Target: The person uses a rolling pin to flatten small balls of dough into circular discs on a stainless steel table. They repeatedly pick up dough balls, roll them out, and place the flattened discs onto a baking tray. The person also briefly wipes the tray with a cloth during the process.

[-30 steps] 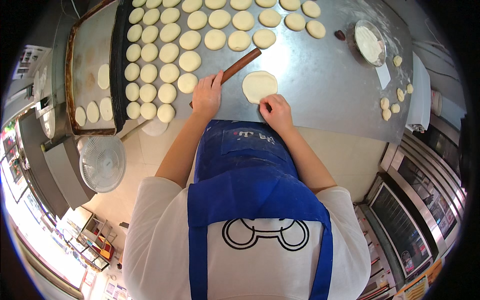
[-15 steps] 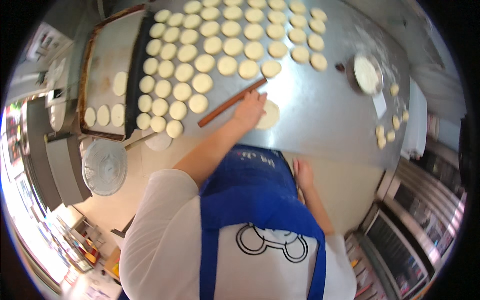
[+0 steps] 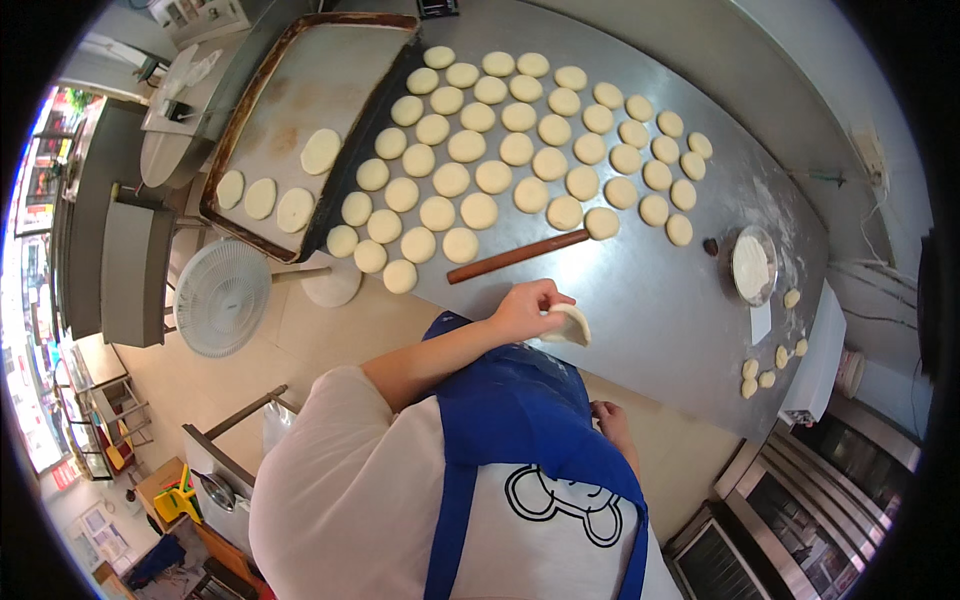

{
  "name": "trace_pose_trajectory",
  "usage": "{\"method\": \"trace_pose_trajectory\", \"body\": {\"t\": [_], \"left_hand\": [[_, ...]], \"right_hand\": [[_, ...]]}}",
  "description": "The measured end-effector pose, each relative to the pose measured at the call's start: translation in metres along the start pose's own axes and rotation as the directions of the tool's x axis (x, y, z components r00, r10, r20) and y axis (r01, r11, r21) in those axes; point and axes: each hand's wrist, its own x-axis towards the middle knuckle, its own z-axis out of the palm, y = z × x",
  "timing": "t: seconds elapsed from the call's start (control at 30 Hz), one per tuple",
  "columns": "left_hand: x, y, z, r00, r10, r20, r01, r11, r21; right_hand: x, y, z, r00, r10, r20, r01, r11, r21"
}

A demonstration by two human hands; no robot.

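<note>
We take this for a bakery's working kitchen: dough rounds (image 3: pixel 466 146) stand in rows on a metal tabletop (image 3: pixel 660 320) beside a brown rolling pin (image 3: pixel 518 256). We also see a large baking tray (image 3: pixel 290 110) along its left edge, a bowl of white powder (image 3: pixel 752 268) near its right edge, and glass-fronted metal units (image 3: pixel 785 515) beyond its near right corner.

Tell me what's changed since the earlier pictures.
The left hand let go of the rolling pin, leaving it on the table, and took hold of the flattened dough, lifting it at least partly. The right hand drew back toward the body. The four flat pieces on the tray stayed.
</note>
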Motion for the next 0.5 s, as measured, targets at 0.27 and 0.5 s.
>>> {"method": "trace_pose_trajectory", "body": {"t": [0.27,0.5], "left_hand": [[0.014,0.094,-0.222,0.932,-0.285,-0.226,-0.054,0.505,-0.861],[0.069,0.091,-0.47,0.823,-0.268,-0.501,-0.312,0.524,-0.792]], "right_hand": [[0.023,-0.065,0.019,0.976,-0.216,-0.029,0.15,0.762,-0.63],[0.02,-0.035,0.062,0.943,-0.316,-0.109,0.183,0.761,-0.622]]}}
